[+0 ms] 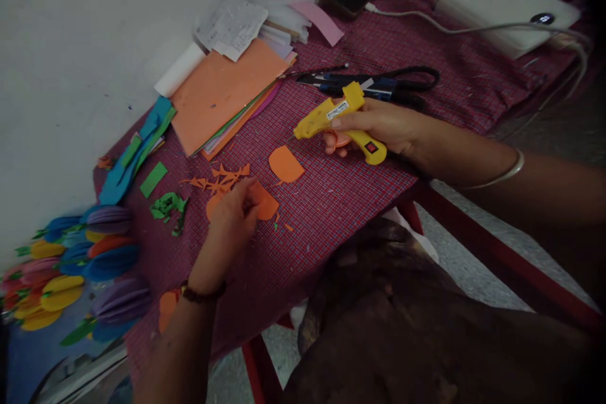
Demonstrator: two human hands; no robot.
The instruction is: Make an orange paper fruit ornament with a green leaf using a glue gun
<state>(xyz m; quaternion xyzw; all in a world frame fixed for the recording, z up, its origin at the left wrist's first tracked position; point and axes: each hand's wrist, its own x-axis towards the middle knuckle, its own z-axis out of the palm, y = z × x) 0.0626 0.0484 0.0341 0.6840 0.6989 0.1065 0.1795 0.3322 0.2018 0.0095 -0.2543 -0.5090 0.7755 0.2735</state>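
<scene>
Right hand (pixel 362 126), right of center: wrapped round the grip of a yellow glue gun (pixel 315 120), fingers at its orange trigger (pixel 341 139). Middle of the grip is behind the hand; trigger partly covered; label print too small to read. Can't tell if the trigger is pressed.

Gun sits just right of frame center, above the table. Barrel's long axis runs upper right to lower left, nozzle end at lower left, dipping slightly. Grip angles off to lower right, red switch (pixel 372 147) near its end. Nozzle tip is thin and blurry; it's near the upper edge of a loose orange cutout (pixel 286 165), can't tell if touching. That cutout's straight edge faces upper right.

Left hand (pixel 231 218), lower center-left: fingers bent, over a second orange cutout (pixel 266 202), which it partly hides. Can't tell if it's pinched or just touched. More orange paper under the hand, outline unclear. Jagged orange scraps (pixel 220 178) just above.

Dark-and-blue tool (pixel 326 83) behind the gun: partly blocked, type unclear. Receipt (pixel 234 25), upper center-left: print illegible. Folded-paper balls (pixel 113 300), lower left: blurred, cluster overlapping, cut by left edge. Both forearms run out of frame.
</scene>
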